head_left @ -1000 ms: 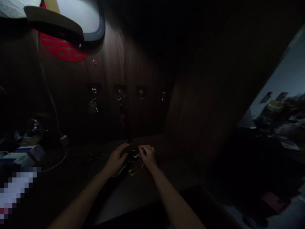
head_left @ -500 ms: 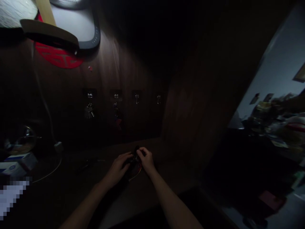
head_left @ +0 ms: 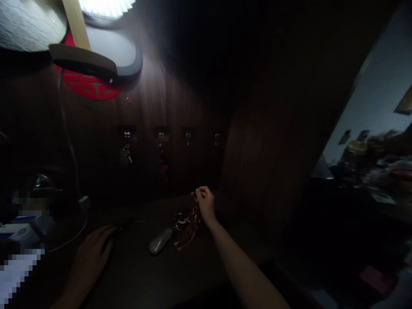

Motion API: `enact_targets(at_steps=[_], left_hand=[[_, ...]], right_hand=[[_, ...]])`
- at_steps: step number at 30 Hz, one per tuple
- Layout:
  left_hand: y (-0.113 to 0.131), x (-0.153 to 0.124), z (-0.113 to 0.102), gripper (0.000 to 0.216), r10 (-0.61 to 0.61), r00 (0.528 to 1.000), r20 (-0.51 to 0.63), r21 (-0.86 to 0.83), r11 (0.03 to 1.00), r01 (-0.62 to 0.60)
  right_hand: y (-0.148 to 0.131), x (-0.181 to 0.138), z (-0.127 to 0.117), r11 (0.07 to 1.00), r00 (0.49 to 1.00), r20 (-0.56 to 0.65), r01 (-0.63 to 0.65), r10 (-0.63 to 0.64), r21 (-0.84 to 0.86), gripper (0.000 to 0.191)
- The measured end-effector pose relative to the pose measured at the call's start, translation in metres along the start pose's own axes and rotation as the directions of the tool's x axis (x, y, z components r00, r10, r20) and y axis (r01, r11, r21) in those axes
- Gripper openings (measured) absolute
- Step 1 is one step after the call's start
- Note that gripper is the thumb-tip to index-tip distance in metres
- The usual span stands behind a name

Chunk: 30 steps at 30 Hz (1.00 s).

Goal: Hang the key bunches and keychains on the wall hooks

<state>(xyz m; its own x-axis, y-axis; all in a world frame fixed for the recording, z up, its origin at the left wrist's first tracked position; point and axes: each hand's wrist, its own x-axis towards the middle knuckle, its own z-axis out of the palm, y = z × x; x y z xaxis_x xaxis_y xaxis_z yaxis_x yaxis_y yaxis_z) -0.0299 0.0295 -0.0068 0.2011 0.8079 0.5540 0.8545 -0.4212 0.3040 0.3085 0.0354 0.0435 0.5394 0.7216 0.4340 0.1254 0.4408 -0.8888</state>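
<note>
The right hand [head_left: 205, 204] hangs with its fingertips drawn together, too dark to tell on what, just above a tangle of coloured cords [head_left: 186, 223], while the open left hand [head_left: 90, 253] lies farther off on the desk [head_left: 138, 274], and a grey key fob [head_left: 160, 240] slants from the tangle toward it.

No lettering can be read. A white cardboard box with a blue band [head_left: 22, 231] at about eight o'clock carries print too dark and small to make out, and the curved black lamp rim [head_left: 137, 64] at eleven o'clock shows nothing legible.
</note>
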Motion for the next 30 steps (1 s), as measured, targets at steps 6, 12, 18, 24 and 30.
enact_targets(at_steps=[6, 12, 18, 24, 30], left_hand=[[0.000, -0.003, 0.007, 0.037, -0.025, 0.996, 0.085, 0.007, 1.000, 0.024], [-0.002, -0.002, 0.009, 0.039, -0.049, 0.992, 0.118, -0.028, 0.998, 0.052], [-0.004, -0.001, 0.011, 0.037, -0.055, 0.992, 0.110, -0.053, 0.997, 0.061], [-0.004, -0.002, 0.010, 0.037, -0.044, 0.995, 0.093, -0.035, 0.998, 0.047], [-0.003, -0.003, 0.009, 0.038, -0.065, 0.991, 0.113, -0.022, 0.997, 0.068]], right_hand=[[-0.036, 0.054, 0.022, 0.994, 0.994, -0.030, 0.109, -0.109, -0.007, 0.030], [-0.073, 0.096, 0.040, 0.976, 0.976, -0.040, 0.213, -0.215, -0.033, 0.025], [-0.085, 0.124, 0.052, 0.960, 0.955, -0.104, 0.270, -0.276, -0.069, 0.015], [-0.076, 0.130, 0.060, 0.960, 0.961, -0.090, 0.249, -0.261, -0.127, 0.013], [-0.073, 0.130, 0.061, 0.950, 0.948, -0.118, 0.280, -0.296, -0.138, 0.013]])
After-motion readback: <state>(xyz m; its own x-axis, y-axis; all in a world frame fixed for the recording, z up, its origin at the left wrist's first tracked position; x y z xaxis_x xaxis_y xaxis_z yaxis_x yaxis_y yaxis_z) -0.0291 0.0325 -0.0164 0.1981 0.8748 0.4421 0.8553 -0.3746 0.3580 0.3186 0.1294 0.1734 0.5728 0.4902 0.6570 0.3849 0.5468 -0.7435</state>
